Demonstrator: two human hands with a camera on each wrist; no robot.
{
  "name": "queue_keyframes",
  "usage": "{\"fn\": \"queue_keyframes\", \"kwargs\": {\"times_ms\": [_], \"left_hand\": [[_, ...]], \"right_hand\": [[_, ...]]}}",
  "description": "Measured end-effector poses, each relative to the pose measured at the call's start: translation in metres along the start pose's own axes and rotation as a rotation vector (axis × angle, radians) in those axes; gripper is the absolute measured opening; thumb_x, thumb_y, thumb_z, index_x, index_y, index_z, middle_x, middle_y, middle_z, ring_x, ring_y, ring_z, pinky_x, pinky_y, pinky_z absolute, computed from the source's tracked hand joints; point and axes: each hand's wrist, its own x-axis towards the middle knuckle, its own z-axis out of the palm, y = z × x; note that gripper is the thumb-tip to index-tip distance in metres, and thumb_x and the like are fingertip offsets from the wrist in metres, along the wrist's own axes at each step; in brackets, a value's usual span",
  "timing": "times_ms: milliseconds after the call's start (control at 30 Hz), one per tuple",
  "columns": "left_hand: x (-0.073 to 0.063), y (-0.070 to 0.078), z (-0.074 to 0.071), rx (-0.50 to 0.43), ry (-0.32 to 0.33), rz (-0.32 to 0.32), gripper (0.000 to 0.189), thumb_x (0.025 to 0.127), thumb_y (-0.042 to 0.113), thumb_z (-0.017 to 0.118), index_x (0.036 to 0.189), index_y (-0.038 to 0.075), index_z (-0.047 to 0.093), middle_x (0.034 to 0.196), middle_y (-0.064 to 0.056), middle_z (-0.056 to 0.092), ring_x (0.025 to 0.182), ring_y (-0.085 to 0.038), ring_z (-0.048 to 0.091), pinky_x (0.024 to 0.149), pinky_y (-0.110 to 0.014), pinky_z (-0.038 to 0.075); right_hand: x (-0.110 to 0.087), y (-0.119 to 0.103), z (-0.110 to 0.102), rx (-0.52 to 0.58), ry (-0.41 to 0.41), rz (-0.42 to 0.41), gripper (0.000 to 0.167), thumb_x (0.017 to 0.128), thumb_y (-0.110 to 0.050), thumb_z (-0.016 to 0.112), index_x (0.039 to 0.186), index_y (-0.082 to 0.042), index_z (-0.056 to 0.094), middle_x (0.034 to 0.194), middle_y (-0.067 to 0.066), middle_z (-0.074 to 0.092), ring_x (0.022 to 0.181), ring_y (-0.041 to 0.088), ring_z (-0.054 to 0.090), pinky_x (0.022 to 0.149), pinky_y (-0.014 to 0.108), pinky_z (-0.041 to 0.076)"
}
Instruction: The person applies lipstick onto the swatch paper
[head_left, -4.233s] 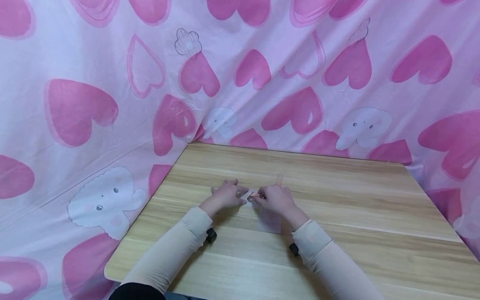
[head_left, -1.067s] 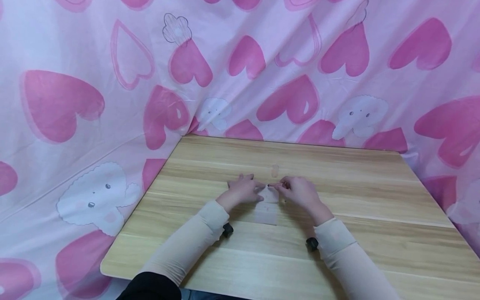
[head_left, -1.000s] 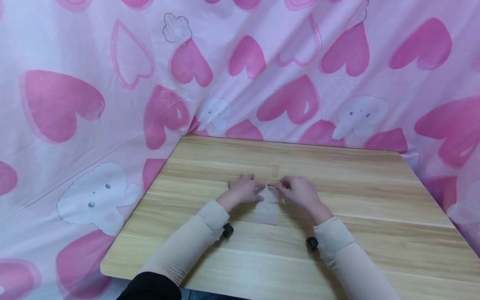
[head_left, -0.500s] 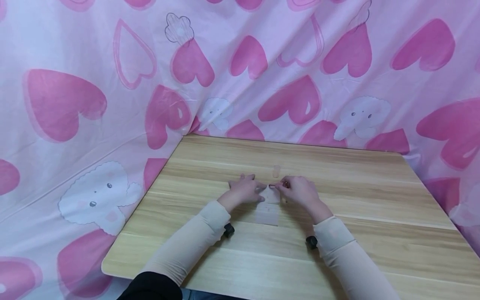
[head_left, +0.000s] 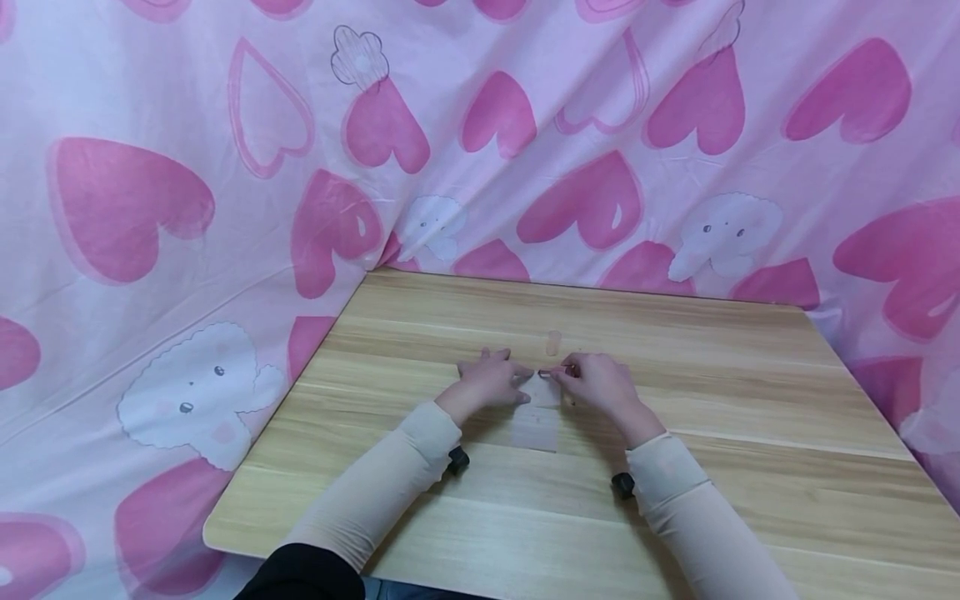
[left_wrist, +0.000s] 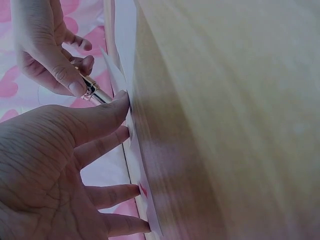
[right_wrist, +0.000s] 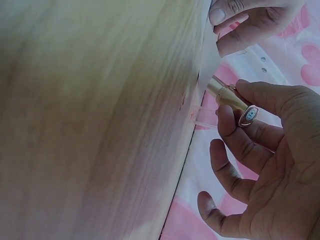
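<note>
In the head view my right hand (head_left: 602,384) pinches a slim gold lipstick (right_wrist: 227,96) between thumb and fingers. An oval label shows on the lipstick's end in the right wrist view. Its other end points left, close over a thin white sheet of paper (head_left: 534,429) on the table. My left hand (head_left: 489,380) lies with spread fingers on the paper's left part, fingertips pressing its surface. Thumb and forefinger of that hand are right beside the lipstick's tip. A small red mark (left_wrist: 143,189) shows on the paper near the left fingertips.
A clear, oblong piece (head_left: 553,342) lies on the wooden table (head_left: 712,400) just beyond the paper. Pink heart-patterned cloth (head_left: 577,200) hangs behind the table and along its left side. A black wrist camera (head_left: 623,486) sits under the right cuff.
Compared with about four seconds ago, both hands have shifted right and the right hand has moved off the paper, uncovering more of it. Over the last second the hands stay nearly still.
</note>
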Motion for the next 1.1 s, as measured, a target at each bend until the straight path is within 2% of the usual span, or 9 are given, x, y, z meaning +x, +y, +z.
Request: {"fn": "queue_keyframes", "kwargs": {"times_ms": [233, 867, 1100], "left_hand": [[-0.0005, 0.0007, -0.0001, 0.003, -0.003, -0.001, 0.053, 0.089, 0.054, 0.07, 0.14, 0.042, 0.059, 0.163, -0.009, 0.03, 0.146, -0.052, 0.02, 0.101, -0.084, 0.018], [-0.0015, 0.0009, -0.0021, -0.001, -0.008, 0.004, 0.052, 0.09, 0.054, 0.069, 0.14, 0.041, 0.059, 0.163, -0.009, 0.03, 0.146, -0.052, 0.021, 0.1, -0.084, 0.019], [-0.0004, 0.0, -0.0015, -0.01, -0.004, 0.007, 0.052, 0.09, 0.053, 0.069, 0.14, 0.04, 0.059, 0.163, -0.009, 0.03, 0.146, -0.052, 0.02, 0.1, -0.085, 0.018]], "right_hand": [[-0.0015, -0.0006, -0.0007, 0.004, -0.024, 0.009, 0.026, 0.096, -0.041, 0.067, 0.103, -0.018, 0.076, 0.074, -0.007, 0.065, 0.067, 0.015, 0.056, 0.061, 0.034, 0.043], [-0.0029, -0.001, -0.001, 0.0, -0.024, -0.013, 0.024, 0.096, -0.04, 0.067, 0.097, -0.017, 0.075, 0.067, -0.008, 0.061, 0.062, 0.014, 0.054, 0.057, 0.033, 0.041], [-0.0044, -0.0018, -0.002, 0.016, -0.023, -0.016, 0.024, 0.096, -0.038, 0.068, 0.099, -0.016, 0.075, 0.068, -0.007, 0.062, 0.062, 0.014, 0.054, 0.056, 0.033, 0.04]]}}
